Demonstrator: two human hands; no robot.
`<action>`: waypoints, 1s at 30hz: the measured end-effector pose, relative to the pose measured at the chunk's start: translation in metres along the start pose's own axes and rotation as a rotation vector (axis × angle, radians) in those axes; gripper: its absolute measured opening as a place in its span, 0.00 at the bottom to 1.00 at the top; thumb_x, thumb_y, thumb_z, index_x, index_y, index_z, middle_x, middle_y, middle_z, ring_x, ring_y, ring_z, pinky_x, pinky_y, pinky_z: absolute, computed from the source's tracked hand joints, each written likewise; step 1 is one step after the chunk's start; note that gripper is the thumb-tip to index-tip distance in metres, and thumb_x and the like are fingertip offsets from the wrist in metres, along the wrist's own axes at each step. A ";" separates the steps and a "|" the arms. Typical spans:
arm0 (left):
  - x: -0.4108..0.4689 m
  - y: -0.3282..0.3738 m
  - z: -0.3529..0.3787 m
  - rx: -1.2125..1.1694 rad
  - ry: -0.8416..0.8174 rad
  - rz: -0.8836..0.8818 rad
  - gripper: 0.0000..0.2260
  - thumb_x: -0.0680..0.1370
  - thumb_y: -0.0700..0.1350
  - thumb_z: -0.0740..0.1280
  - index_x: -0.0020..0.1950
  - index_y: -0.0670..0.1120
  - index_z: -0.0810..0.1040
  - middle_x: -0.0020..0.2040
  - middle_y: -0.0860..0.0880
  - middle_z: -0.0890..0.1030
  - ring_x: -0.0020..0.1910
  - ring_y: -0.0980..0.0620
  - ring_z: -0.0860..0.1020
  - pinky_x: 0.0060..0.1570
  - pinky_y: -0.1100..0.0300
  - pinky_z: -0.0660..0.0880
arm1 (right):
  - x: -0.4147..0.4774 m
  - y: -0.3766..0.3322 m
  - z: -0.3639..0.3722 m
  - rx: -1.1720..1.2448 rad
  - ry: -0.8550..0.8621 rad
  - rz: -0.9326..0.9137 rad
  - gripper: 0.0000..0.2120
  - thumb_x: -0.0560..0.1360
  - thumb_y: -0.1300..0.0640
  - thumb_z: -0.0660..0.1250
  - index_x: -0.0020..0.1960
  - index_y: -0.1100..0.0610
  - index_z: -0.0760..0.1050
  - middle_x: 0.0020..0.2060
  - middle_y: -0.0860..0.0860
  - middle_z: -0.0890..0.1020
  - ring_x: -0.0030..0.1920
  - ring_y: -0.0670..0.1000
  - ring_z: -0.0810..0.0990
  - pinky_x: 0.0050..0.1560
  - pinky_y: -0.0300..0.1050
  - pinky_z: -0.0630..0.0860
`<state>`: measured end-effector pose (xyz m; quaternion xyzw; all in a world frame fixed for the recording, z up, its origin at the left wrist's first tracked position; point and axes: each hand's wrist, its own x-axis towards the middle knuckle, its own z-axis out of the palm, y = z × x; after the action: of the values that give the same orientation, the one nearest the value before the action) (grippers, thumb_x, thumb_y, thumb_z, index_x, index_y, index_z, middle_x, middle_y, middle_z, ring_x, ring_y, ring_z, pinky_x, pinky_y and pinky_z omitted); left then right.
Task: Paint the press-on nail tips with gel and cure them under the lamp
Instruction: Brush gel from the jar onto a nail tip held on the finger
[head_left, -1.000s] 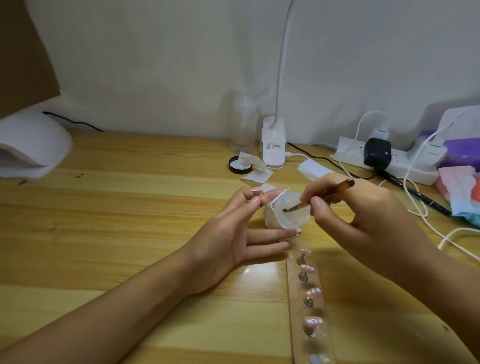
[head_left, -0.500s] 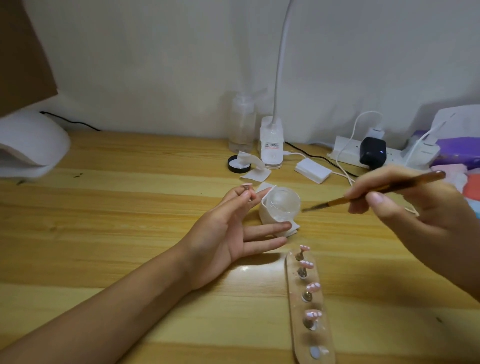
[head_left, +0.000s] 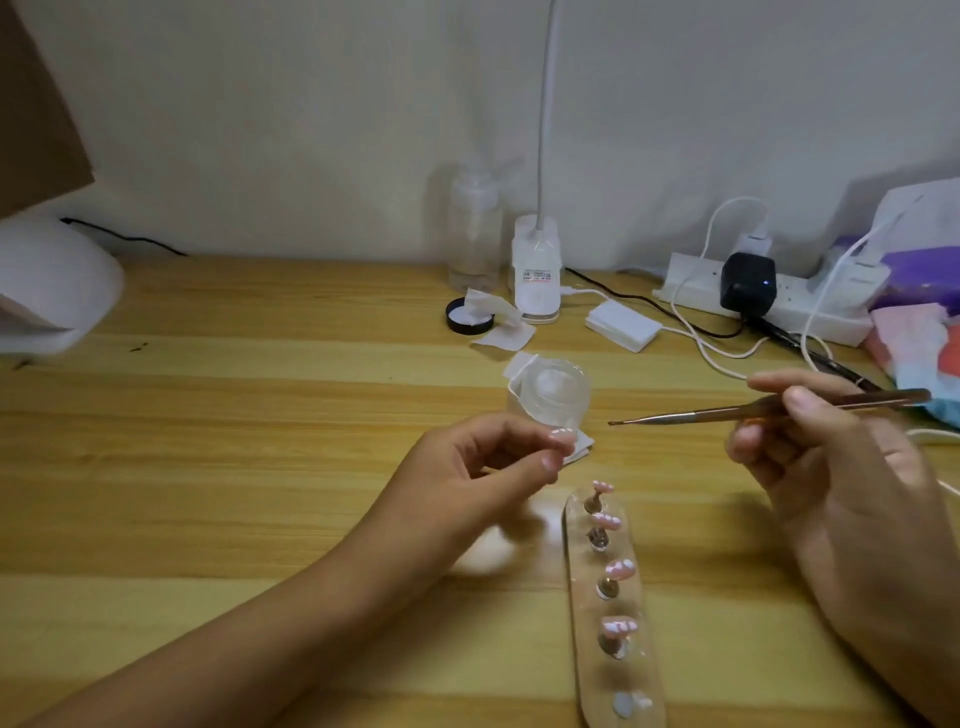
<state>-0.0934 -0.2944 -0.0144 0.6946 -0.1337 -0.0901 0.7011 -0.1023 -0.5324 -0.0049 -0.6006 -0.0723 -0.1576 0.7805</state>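
Note:
My left hand (head_left: 483, 473) hovers over the wooden desk just in front of a small clear jar (head_left: 553, 389), thumb and forefinger pinching what looks like a pink nail tip (head_left: 562, 435). In my right hand (head_left: 841, 467) I grip a thin brush (head_left: 727, 413), its tip pointing left, clear of the jar. A clear holder strip (head_left: 631, 670) lies between my hands, carrying several pink nail tips on small stands. The white curing lamp (head_left: 52, 291) sits at the far left edge.
Near the wall stand a clear bottle (head_left: 472, 234), a desk lamp base (head_left: 537, 270), a black lid (head_left: 467, 318) with wipes, and a stack of white pads (head_left: 621, 325). A power strip (head_left: 691, 288) with plugs and cables, plus coloured packs (head_left: 914, 338), crowd the right.
My right hand pulled the brush out of the jar and swung it right. My left hand let go of the jar, drew back toward me and curled its fingers.

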 end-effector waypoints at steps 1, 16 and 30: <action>0.000 0.000 0.001 0.029 -0.006 -0.001 0.08 0.72 0.48 0.71 0.49 0.54 0.85 0.42 0.57 0.84 0.43 0.61 0.78 0.44 0.66 0.74 | -0.002 0.000 0.001 -0.011 -0.014 -0.021 0.12 0.77 0.60 0.62 0.43 0.52 0.83 0.34 0.48 0.80 0.36 0.45 0.79 0.42 0.36 0.78; -0.002 0.004 0.003 0.048 -0.037 0.056 0.06 0.73 0.45 0.69 0.43 0.55 0.83 0.40 0.56 0.82 0.41 0.58 0.76 0.42 0.67 0.72 | -0.005 0.006 0.001 -0.074 -0.148 -0.109 0.10 0.74 0.54 0.63 0.44 0.50 0.84 0.38 0.49 0.83 0.39 0.48 0.82 0.47 0.39 0.79; 0.000 0.002 0.001 -0.035 -0.035 0.040 0.04 0.74 0.43 0.69 0.46 0.48 0.83 0.39 0.56 0.83 0.38 0.61 0.79 0.39 0.70 0.74 | -0.010 0.008 0.001 -0.149 -0.249 -0.159 0.10 0.75 0.44 0.69 0.45 0.50 0.82 0.38 0.49 0.81 0.37 0.51 0.80 0.44 0.40 0.78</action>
<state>-0.0939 -0.2952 -0.0127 0.6775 -0.1581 -0.0904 0.7126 -0.1087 -0.5283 -0.0144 -0.6640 -0.2038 -0.1480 0.7041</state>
